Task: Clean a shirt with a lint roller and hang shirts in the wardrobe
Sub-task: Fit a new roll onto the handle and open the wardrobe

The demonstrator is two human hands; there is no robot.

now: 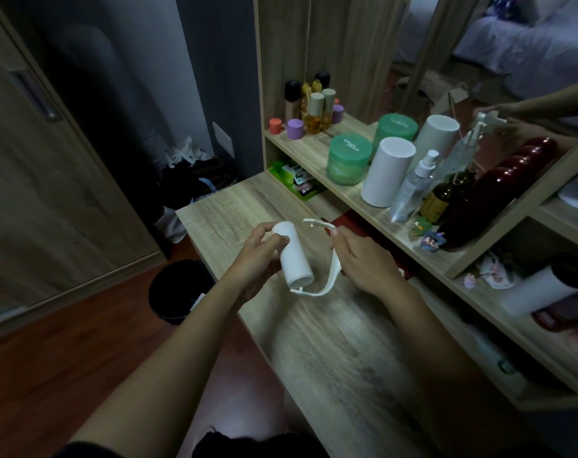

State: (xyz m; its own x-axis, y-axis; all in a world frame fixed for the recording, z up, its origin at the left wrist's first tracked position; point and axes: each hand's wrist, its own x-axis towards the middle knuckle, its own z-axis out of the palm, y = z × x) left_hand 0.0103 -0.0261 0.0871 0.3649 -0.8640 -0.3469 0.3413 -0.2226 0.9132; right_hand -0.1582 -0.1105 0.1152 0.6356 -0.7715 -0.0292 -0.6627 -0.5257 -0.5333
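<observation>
My left hand [259, 256] grips a white lint roll [292, 256], a short cylinder tilted over the wooden desk [330, 342]. The white plastic roller handle [327, 276] is in my right hand [363, 259]; its curved frame loops under the lower end of the roll, and the other prong sticks up free near my right thumb. Both hands hover just above the desk. No shirt is in view. The wardrobe door [49, 180] stands shut at the left.
A shelf [317, 153] behind the desk carries bottles, green jars [348, 158], white cylinders [388, 171] and a spray bottle [413, 183]. A mirror above reflects my hands and a bed. A black bin [178, 289] and bags sit on the red floor at the left.
</observation>
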